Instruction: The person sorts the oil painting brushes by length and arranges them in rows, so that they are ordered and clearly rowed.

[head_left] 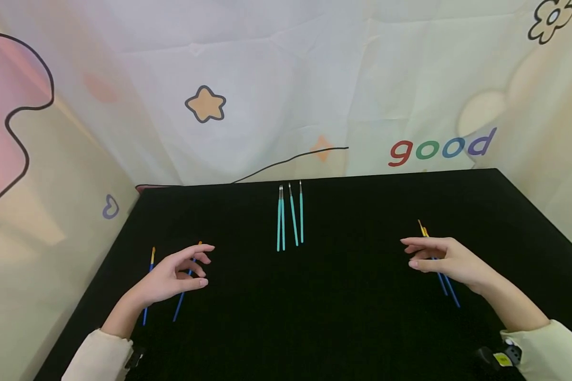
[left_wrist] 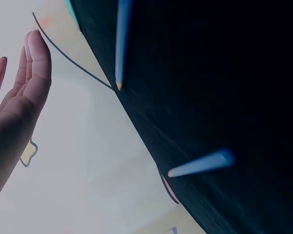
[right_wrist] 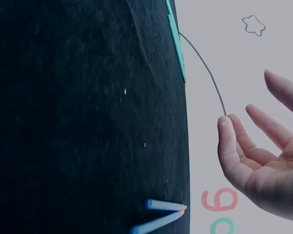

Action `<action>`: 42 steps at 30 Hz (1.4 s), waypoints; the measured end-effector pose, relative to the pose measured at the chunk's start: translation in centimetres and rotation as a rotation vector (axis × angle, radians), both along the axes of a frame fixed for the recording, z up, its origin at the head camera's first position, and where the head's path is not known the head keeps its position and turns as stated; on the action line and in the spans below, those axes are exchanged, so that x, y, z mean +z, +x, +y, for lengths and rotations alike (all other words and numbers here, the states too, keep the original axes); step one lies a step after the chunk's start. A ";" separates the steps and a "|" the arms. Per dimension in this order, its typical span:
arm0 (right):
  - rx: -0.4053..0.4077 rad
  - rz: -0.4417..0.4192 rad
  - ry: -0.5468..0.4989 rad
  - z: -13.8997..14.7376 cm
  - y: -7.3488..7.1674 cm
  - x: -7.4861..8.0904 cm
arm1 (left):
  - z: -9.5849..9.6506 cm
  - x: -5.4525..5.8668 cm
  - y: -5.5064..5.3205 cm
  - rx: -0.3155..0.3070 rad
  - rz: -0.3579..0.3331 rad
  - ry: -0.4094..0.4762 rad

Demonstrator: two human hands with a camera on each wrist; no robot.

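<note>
My left hand point(head_left: 173, 275) hovers over two blue paintbrushes with yellow tips, its fingers loosely bent and nothing in them. One blue paintbrush point(head_left: 144, 316) passes behind the wrist; the other blue paintbrush point(head_left: 181, 303) runs behind the fingers. On the right side, my right hand point(head_left: 445, 259) is likewise relaxed and holds nothing. It partly covers a pair of blue paintbrushes point(head_left: 452, 291) that lie close together. Several turquoise paintbrushes point(head_left: 293, 217) lie side by side at the back middle, apart from both hands.
A black table point(head_left: 286, 317) carries all the brushes. Behind it hangs a pale cloth backdrop point(head_left: 286, 95) with a printed star and the word "good", and it also closes off both sides. Dark wrist devices sit at the cream sleeves point(head_left: 97, 354).
</note>
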State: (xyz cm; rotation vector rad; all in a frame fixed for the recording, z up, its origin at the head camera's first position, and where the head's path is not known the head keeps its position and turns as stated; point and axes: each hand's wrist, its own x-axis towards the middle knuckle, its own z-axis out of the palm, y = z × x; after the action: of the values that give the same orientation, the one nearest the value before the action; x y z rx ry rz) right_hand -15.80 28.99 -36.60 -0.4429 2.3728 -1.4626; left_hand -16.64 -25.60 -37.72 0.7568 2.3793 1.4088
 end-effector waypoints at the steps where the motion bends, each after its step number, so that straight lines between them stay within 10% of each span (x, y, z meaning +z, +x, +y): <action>1: -0.005 0.004 0.000 0.1 0.0 0.0 | -0.2 0.0 0.0 0.005 0.000 -0.004; 24: -0.127 -0.001 0.158 4.1 -1.0 -1.6 | -2.7 -1.0 -1.8 -0.039 -0.136 -0.143; 42: -0.132 -0.057 0.233 5.0 -2.4 -2.9 | -3.2 -1.2 -2.8 0.078 -0.238 -0.219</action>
State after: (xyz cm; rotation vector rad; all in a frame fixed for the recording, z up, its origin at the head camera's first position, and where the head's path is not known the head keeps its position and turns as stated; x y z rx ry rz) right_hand -18.21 33.98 -39.54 -0.1877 2.5283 -1.2114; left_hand -19.42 -28.81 -38.87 0.4197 2.3453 1.1672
